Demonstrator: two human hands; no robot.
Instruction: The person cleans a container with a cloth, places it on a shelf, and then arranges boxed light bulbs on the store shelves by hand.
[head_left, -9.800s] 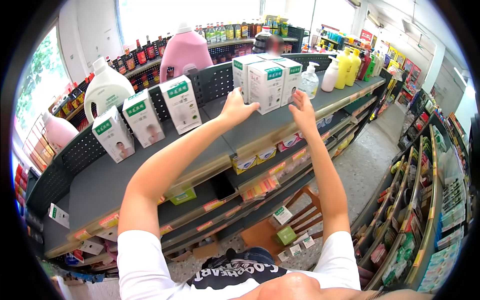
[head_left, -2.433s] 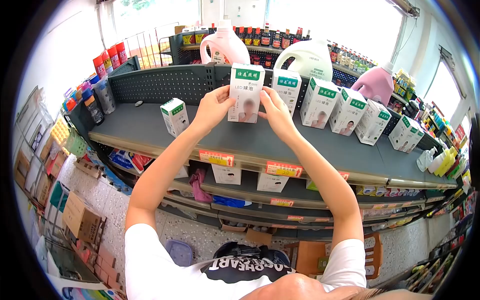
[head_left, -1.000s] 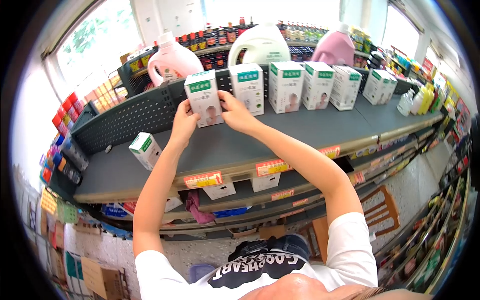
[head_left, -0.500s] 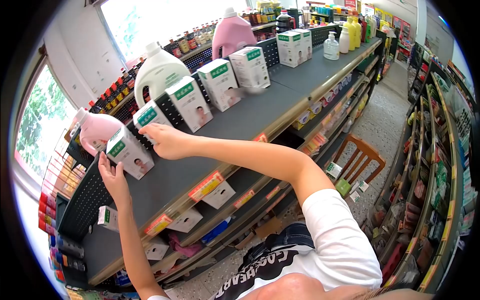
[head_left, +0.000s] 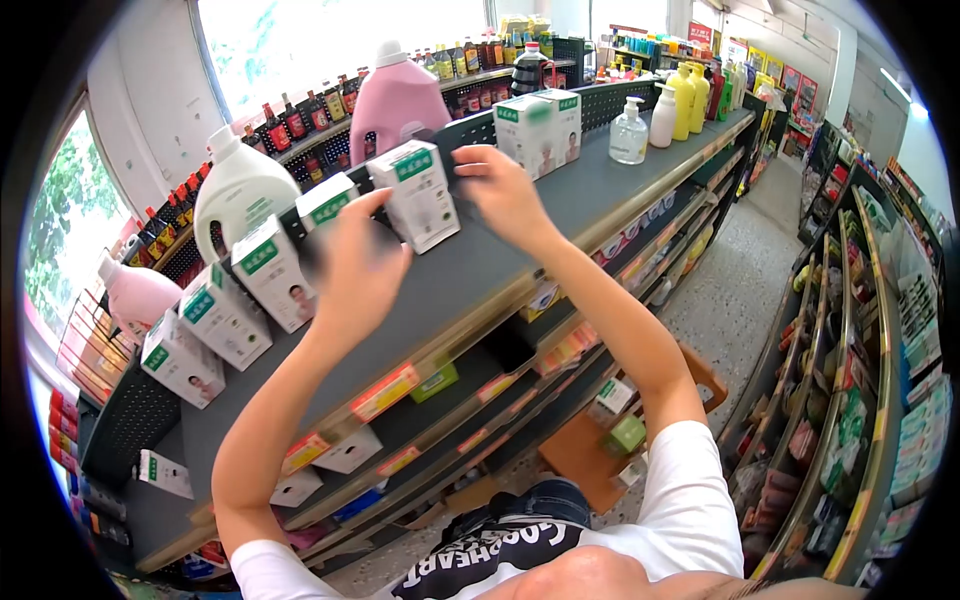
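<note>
White boxes with green labels stand in a row on the top shelf. My left hand is in front of one white box, hiding most of it; its fingers and thumb are apart. Just right of it an upright white box stands between my two hands. My right hand is at that box's right side, fingers bent and apart, pointing left; whether they touch it I cannot tell. Further left are more boxes: one, another and an end one.
Behind the boxes stand a pink jug, a white jug and a pink bottle. Two white boxes, a clear pump bottle and yellow bottles stand rightward. A wooden chair is by the lower shelves.
Both hands have moved right along the row, away from the left-end boxes. My right hand has left the box it was touching. The view has turned slightly right.
</note>
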